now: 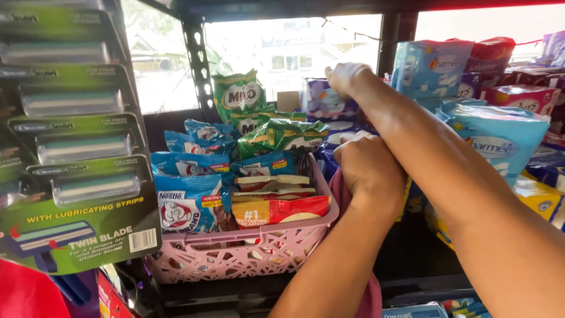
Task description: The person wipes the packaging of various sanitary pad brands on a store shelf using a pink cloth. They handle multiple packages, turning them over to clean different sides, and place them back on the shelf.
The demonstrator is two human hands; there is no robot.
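Head view, looking down my own arms: my right hand point(344, 76) is stretched far forward, fingers curled onto the top of a purple packet point(323, 103) at the back of the shelf, by the window; whether it actually grips the packet I cannot tell. My left hand point(368, 168) is balled into a fist just beside the right rim of the pink basket point(235, 256), closed on a pink cloth point(371, 294) that hangs down under my forearm. Blue, green and red sachets fill that basket. Green razor cards point(82, 194) hang at far left; light blue packs point(500, 135) stack on the right.
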